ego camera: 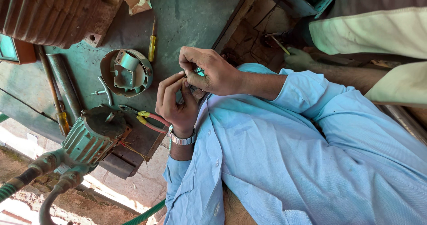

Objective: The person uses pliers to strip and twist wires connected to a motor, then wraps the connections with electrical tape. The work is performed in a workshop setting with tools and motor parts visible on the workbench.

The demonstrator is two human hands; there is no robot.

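Note:
My right hand (212, 74) and my left hand (177, 104) meet just off the edge of a green workbench (187, 20). Both pinch a small teal part (200, 72), which the fingers mostly hide. A metal watch (181, 140) is on my left wrist. My light blue shirt (289, 154) fills the lower right. Closest to my left hand lie red wires with yellow ends (150, 120), which run from a green motor pump (91, 136).
On the bench lie a round end cover (126, 71), a yellow screwdriver (152, 42), a second screwdriver (60, 111), a metal rod (64, 82) and a rusty ribbed casing (49, 11). Another person's hand (297, 58) works at the upper right. A green hose (142, 214) runs below.

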